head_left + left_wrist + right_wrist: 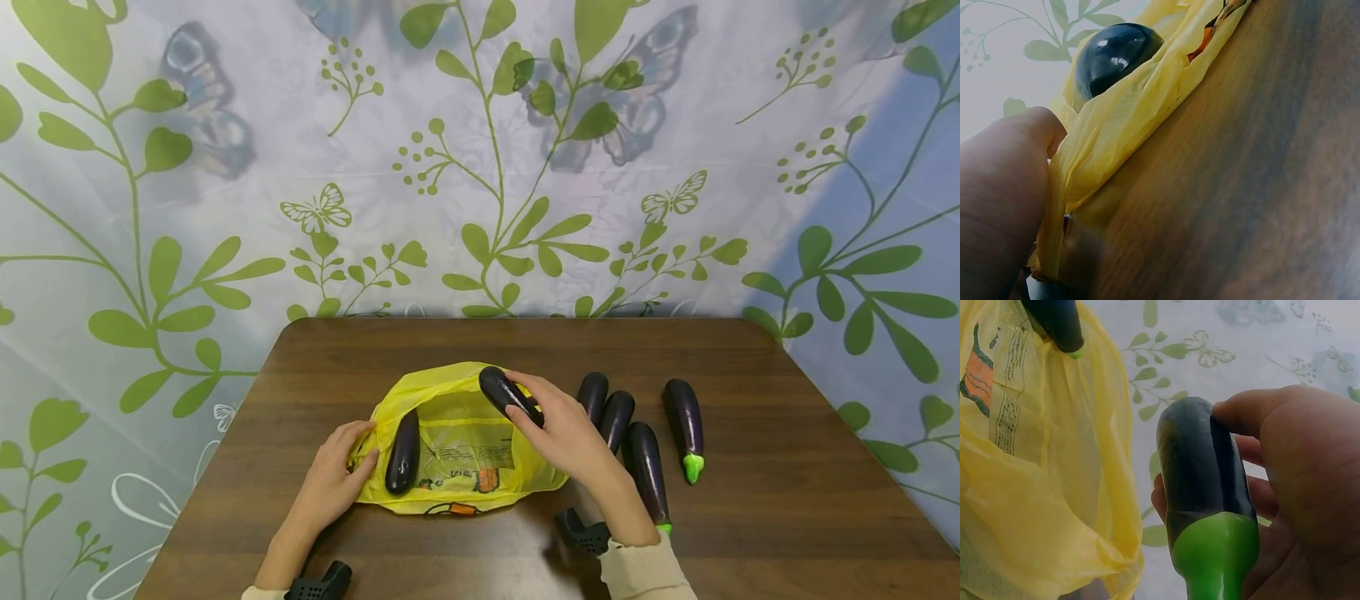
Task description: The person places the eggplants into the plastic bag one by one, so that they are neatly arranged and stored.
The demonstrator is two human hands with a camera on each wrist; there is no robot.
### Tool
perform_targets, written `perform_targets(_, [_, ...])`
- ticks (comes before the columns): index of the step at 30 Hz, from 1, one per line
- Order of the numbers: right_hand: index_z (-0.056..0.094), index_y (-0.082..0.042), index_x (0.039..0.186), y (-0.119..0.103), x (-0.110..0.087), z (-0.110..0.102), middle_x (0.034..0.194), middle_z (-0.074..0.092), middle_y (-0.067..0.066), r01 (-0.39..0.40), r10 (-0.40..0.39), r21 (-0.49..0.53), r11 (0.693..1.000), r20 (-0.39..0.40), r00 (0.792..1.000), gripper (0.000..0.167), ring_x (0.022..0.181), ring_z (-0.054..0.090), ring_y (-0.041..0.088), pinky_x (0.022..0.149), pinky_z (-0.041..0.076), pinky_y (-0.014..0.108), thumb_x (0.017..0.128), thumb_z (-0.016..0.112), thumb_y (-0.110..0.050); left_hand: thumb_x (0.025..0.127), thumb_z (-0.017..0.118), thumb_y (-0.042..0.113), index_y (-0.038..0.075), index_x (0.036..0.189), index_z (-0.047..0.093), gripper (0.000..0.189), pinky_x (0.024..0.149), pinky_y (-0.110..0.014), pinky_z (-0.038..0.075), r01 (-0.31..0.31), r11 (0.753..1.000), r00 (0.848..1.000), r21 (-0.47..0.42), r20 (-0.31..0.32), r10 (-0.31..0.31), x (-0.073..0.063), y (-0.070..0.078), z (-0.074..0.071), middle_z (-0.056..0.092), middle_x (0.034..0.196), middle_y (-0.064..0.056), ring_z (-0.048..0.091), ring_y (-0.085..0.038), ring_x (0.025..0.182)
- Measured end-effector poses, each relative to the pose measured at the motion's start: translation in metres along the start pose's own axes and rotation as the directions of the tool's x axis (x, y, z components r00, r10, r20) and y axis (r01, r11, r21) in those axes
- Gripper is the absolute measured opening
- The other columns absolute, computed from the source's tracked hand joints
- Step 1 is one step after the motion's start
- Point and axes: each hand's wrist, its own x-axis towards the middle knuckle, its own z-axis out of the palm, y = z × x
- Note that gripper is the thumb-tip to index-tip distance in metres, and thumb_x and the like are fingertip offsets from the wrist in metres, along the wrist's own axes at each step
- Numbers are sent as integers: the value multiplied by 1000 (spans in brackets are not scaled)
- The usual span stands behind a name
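Observation:
A yellow plastic bag point(442, 382) lies on the table with its mouth spread wide. Inside its left part rests one dark eggplant point(403, 458), whose rounded end point(1116, 59) shows in the left wrist view. My left hand point(333, 471) pinches the bag's left rim between thumb and fingers. Over the right side of the opening, my right hand point(558, 425) grips another eggplant point(1200, 462) with thumb and fingers around its body. In the right wrist view this eggplant's green stem end points toward the camera, apart from the bag point(1104, 456).
Right of the bag lie several more eggplants: two close together behind my right hand, one point(647, 467) by the forearm, and one point(682, 412) farther right. The brown wooden table point(750, 500) meets a leaf-patterned cloth point(525, 275) at its back edge.

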Motion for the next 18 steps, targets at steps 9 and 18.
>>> perform_targets(9, [49, -26, 153, -2, 1, 7, 151, 55, 0, 28, -28, -3, 1000, 20, 999, 49, 133, 59, 30, 101, 52, 54, 106, 59, -35, 99, 69, 14, 4, 137, 62, 41, 102, -65, 45, -8, 1000, 1000, -5, -9, 8, -1, 0, 0, 61, 135, -17, 57, -41, 126])
perform_targets(18, [58, -19, 144, -5, 2, 14, 145, 60, 4, 119, -118, -27, 993, 42, 992, 39, 132, 59, 27, 104, 52, 49, 106, 60, -26, 99, 69, 14, 5, 138, 61, 41, 103, -64, 45, -3, 1000, 1000, -12, -1, 3, -1, -1, 0, 61, 135, -16, 57, -40, 126])
